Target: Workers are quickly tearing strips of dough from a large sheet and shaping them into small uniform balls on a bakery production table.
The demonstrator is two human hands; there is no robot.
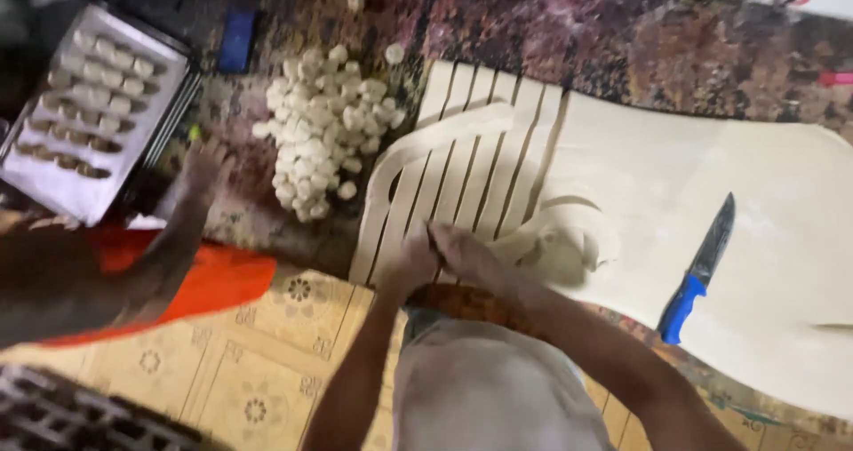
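Together, our left hand [404, 260] and right hand [466, 254] close fingers around a dough strip [462, 122] at mid-frame; a knife [702, 269] lies right, dough balls [324, 127] upper left.

— The dough sheet [711, 175] looks matt, soft and floury; the knife [702, 269]?

— Dull metal blade, glossy blue plastic handle. The tray [164, 104] seems metal, though blurred, and the patterned rug [622, 33] is rough woven cloth.
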